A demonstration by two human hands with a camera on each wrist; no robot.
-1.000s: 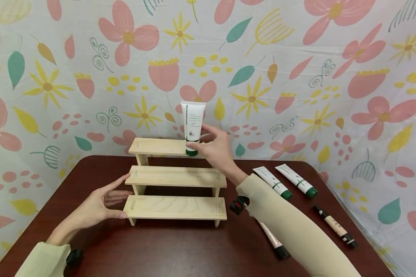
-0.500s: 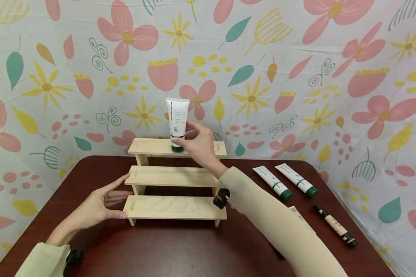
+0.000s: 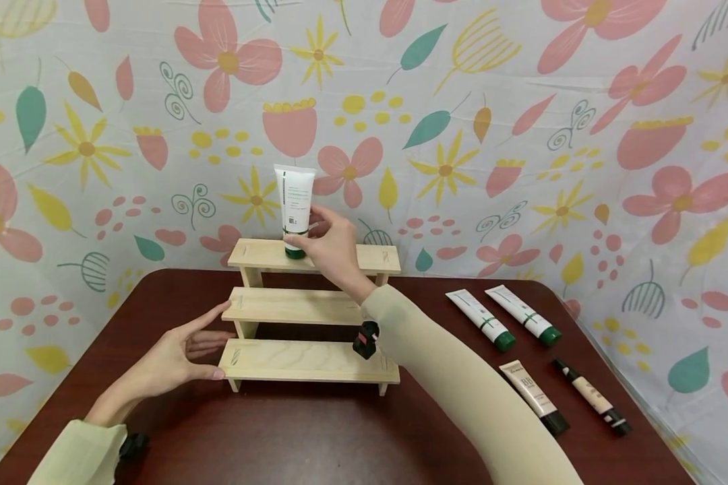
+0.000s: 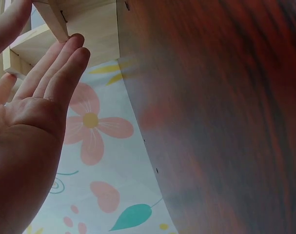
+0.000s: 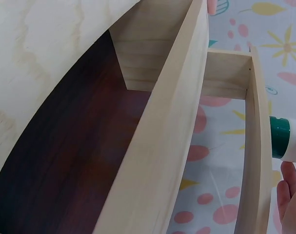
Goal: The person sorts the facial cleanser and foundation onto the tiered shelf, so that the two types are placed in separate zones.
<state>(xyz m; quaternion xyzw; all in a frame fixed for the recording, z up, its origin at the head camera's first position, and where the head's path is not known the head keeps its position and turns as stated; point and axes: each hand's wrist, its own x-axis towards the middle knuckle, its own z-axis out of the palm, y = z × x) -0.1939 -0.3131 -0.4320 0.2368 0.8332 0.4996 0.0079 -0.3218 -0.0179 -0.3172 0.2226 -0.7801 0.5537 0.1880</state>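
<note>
Two green-capped tubes (image 3: 480,320), BB tube (image 3: 529,391) and slim black-ended tube (image 3: 592,396) lie on the table (image 3: 267,438), right side; right sleeve (image 3: 443,370) blocks right end of middle tier (image 3: 291,305) of wooden rack (image 3: 309,360). Right hand (image 3: 335,244) pinches white tube (image 3: 296,201), roughly upright, cap (image 3: 294,252) down at top tier (image 3: 370,257), left of centre; can't tell if it touches. Left hand (image 3: 168,360) spread, fairly straight-fingered, thumb (image 3: 207,372) and index (image 3: 209,316) touching rack's left edges

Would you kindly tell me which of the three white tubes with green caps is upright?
The white tube in the right hand is upright, cap down; the other two tubes lie on the table.
</note>
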